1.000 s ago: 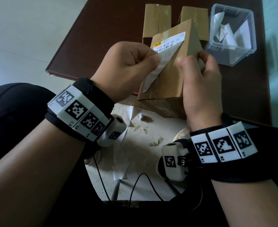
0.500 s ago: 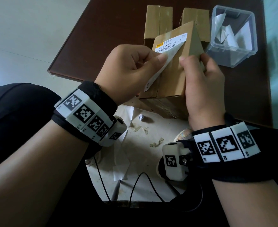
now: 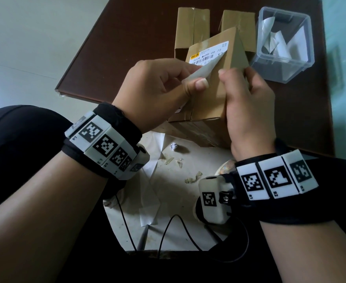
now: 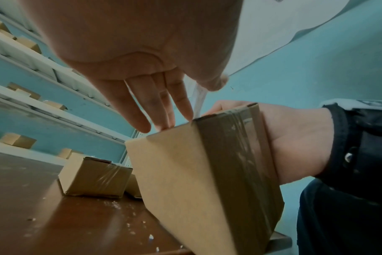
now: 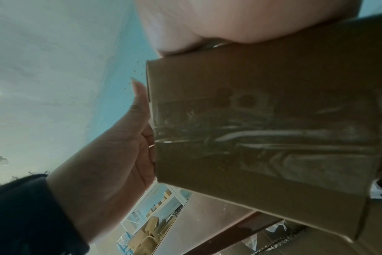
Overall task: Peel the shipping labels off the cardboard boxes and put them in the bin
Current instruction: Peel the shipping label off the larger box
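Observation:
A taped cardboard box (image 3: 211,99) stands tilted at the near edge of the brown table (image 3: 127,37). Its white shipping label (image 3: 209,55) still sticks along the top, while the loose lower flap is folded up. My left hand (image 3: 192,78) pinches that flap between thumb and forefinger. My right hand (image 3: 241,82) grips the box's right side, thumb on the front face. In the left wrist view the box (image 4: 196,172) rests on its lower corner and my left fingers (image 4: 164,107) reach to its top edge. The right wrist view shows the box's taped underside (image 5: 262,129).
Two more cardboard boxes (image 3: 192,31) (image 3: 239,23) stand behind the held one. A clear plastic bin (image 3: 284,43) with peeled labels in it sits at the back right. Paper scraps and a sheet (image 3: 168,180) lie on the floor below, with cables.
My left hand has drawn the label flap further up and right, so less of the label stays stuck. My right hand keeps its grip on the box.

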Tool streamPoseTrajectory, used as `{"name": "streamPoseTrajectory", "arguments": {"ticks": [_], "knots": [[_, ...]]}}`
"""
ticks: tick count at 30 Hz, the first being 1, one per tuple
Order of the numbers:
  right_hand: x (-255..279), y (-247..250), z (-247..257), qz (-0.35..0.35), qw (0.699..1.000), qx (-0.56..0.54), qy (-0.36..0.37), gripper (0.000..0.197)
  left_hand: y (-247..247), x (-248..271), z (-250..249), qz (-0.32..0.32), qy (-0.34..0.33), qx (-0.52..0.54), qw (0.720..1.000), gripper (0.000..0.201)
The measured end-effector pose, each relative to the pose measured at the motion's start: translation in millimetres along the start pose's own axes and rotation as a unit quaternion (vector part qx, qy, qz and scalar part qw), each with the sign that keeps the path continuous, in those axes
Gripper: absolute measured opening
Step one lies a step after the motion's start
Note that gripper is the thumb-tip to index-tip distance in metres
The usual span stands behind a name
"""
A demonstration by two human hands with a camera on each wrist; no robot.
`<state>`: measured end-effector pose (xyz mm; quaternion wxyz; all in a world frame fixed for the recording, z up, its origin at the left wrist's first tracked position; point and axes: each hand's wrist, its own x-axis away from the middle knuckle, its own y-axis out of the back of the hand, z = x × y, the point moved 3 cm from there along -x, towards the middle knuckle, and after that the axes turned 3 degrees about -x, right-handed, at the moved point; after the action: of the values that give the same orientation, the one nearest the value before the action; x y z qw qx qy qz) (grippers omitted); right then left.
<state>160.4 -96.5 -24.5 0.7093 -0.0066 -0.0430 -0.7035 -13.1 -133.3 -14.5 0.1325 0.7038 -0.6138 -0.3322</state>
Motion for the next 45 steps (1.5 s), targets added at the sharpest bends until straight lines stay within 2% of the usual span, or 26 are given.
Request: {"name": "streamPoseTrajectory", "arguments": {"ticks": [2,5,9,12,17,21,26,30,33,36,40,45], "knots": [[-1,2,0,-0.008,1.0,-0.014,-0.008,0.038,-1,0,-4,0.002,-0.001,0.019,1.0,0.049],[-4,4,0,-0.018,0.999,-0.018,-0.023,0.039,-4,1,-7,0.03,-0.003,0.055,0.998,0.044],[-6,4,-1,-0.022,0.999,0.004,-0.046,0.042,-3,0,-5,0.041,-0.012,0.041,0.998,0.047],[-7,8,-1,-0.032,0.997,-0.009,-0.069,0.035,-2,0,-1,0.047,-0.006,0.03,0.998,0.046],[-14,27,-3,-0.086,0.99,-0.017,-0.106,0.03,1,2,-2,0.088,-0.002,0.071,0.994,0.032],[-13,23,-1,-0.08,0.989,-0.049,-0.116,0.049,0,2,-1,0.074,0.013,0.094,0.993,0.028],[-7,17,4,-0.085,0.986,-0.086,-0.116,0.046,3,2,4,0.056,0.047,0.089,0.993,0.026],[-8,14,5,-0.096,0.98,-0.135,-0.107,0.059,12,2,3,-0.006,0.031,0.058,0.998,0.03],[-6,12,9,-0.102,0.977,-0.17,-0.085,0.079,18,1,-2,-0.059,0.042,0.042,0.996,0.024],[-4,11,14,-0.092,0.974,-0.202,-0.049,0.093,28,-1,-6,-0.114,0.04,-0.002,0.993,0.027],[0,4,17,-0.044,0.991,-0.129,-0.018,0.107,36,-3,-8,-0.175,0.045,-0.024,0.983,0.021],[0,1,12,0.021,0.996,-0.078,-0.027,0.127,39,1,-7,-0.241,0.034,-0.07,0.968,0.024]]}}
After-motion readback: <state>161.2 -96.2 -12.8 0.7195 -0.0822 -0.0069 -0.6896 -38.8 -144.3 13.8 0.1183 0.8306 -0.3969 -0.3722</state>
